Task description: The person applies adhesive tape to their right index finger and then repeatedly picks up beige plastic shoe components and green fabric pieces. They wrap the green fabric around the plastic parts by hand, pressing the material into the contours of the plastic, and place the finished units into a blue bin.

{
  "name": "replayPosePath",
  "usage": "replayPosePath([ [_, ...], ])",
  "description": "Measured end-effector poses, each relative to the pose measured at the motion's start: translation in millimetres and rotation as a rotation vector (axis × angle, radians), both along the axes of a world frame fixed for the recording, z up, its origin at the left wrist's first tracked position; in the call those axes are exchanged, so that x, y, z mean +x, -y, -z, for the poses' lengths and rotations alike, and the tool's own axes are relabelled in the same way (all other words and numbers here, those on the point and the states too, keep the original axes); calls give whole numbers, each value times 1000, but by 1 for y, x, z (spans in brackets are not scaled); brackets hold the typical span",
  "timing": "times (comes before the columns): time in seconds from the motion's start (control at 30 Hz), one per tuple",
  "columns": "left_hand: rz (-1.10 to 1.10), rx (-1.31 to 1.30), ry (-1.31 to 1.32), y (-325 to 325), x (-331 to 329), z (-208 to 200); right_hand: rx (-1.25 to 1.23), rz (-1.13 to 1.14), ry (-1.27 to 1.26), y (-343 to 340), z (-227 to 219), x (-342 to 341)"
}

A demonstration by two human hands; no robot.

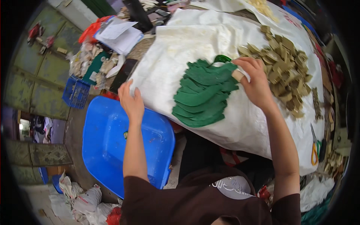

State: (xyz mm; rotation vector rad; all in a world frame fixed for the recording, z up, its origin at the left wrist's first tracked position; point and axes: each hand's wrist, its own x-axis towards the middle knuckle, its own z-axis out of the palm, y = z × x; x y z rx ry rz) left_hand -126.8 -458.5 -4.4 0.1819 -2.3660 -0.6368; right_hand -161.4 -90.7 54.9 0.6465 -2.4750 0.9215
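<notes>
On the white-covered table lies a pile of overlapping green strips [200, 95], soft and leather-like, fanned out in rows. My right hand [255, 80] is at the pile's upper right corner, thumb and index finger closed around the end of a top strip. A tan wrap circles one of its digits. A darker, glossy green curled piece [222, 59] sits beside those fingertips. My left hand [131, 100] is at the table's left edge, above the far rim of a blue basin [108, 131]; its fingers are apart and hold nothing.
Olive-brown cut pieces [285, 67] are heaped on the right of the white sheet [180, 41]. Orange-handled scissors [314, 150] lie near the right edge. Papers [119, 35] and a blue crate [76, 92] are at the left, with white bags [88, 198] on the floor.
</notes>
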Motion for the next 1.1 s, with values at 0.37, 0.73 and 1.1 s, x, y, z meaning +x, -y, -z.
replayPosePath([
  [0.37, -253, -206, 664, 77, -84, -21, 393, 2, 143, 34, -2, -60],
  [0.73, -85, -368, 68, 35, -60, -20, -435, 223, -36, 17, 16, -74],
  [1.1, 833, -199, 226, -171, 29, -33, -82, 146, -61, -36, -4, 52],
])
